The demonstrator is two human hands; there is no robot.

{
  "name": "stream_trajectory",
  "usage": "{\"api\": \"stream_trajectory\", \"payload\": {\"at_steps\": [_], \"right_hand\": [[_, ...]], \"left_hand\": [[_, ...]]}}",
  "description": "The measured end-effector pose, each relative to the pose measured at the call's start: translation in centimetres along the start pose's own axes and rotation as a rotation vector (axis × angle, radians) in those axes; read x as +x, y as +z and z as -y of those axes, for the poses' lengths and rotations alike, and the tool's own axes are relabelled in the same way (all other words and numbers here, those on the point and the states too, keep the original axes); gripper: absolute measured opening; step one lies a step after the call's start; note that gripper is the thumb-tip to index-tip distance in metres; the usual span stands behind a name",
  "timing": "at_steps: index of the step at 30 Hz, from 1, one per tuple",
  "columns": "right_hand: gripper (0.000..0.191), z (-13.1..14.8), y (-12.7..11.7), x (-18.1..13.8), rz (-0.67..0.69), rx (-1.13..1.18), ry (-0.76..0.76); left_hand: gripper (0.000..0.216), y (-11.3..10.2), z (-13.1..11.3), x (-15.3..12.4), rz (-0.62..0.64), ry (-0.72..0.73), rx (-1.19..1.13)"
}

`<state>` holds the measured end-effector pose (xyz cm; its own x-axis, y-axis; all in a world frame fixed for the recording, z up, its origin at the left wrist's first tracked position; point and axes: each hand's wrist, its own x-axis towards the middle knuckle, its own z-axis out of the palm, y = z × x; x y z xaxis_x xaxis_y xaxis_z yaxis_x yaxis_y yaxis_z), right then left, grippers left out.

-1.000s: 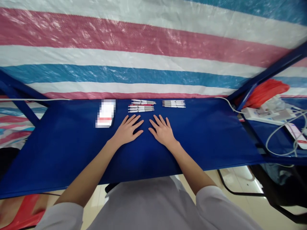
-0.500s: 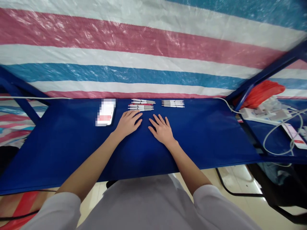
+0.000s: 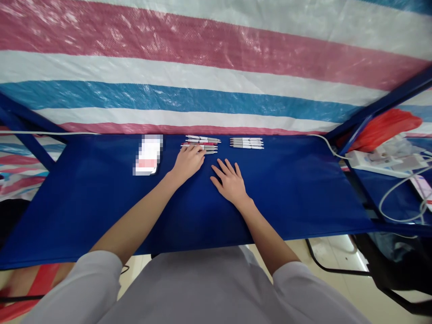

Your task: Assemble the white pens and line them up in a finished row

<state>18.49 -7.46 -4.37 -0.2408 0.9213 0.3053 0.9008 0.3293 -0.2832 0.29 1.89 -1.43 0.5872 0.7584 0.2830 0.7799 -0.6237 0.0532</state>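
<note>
My left hand (image 3: 189, 162) reaches over the near side of the left group of pens (image 3: 203, 138). Its fingers are bent together around the nearest white-and-grey pen (image 3: 211, 152), covering that pen's left part. A red pen lies among the white ones in this group. My right hand (image 3: 232, 182) lies on the blue surface with its fingers spread, holding nothing. Beyond its fingertips, several white-and-grey pens (image 3: 246, 143) lie side by side in a second group.
A phone (image 3: 148, 155), partly blurred out, lies left of the pens on the blue surface (image 3: 286, 193). A striped sheet (image 3: 202, 81) hangs behind. At the right are a blue frame bar (image 3: 378, 103), a power strip (image 3: 374, 163), white cables and a red plastic bag (image 3: 388, 128).
My left hand has moved forward and right onto the nearest pens, its fingers now bent. My right hand stays nearly in place. The view has tilted slightly.
</note>
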Motion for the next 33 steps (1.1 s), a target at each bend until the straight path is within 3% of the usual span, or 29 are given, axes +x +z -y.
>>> {"api": "stream_trajectory", "payload": {"at_steps": [11, 16, 21, 25, 28, 33], "right_hand": [[0.044, 0.2, -0.3, 0.1, 0.008, 0.006, 0.011], [0.039, 0.3, -0.8, 0.4, -0.009, 0.118, 0.066], [0.032, 0.0, -2.2, 1.7, -0.163, 0.539, 0.214], [0.031, -0.1, -3.1, 3.6, -0.259, 1.117, 0.474], [0.035, -0.1, -3.3, 4.7, -0.254, 1.480, 0.602], [0.033, -0.2, -2.9, 5.4, -0.170, 1.590, 0.588]], "left_hand": [[0.030, 0.2, 0.4, 0.3, 0.024, 0.033, 0.014], [0.028, -0.4, 0.0, 0.2, 0.013, 0.013, -0.109], [0.021, -2.4, -0.7, -0.2, -0.020, -0.225, -0.642], [0.030, -3.4, -0.9, -0.8, 0.115, -0.499, -1.188], [0.037, -3.2, -1.2, -1.4, 0.194, -0.622, -1.486], [0.032, -2.2, -2.4, -1.9, 0.217, -0.740, -1.698]]}}
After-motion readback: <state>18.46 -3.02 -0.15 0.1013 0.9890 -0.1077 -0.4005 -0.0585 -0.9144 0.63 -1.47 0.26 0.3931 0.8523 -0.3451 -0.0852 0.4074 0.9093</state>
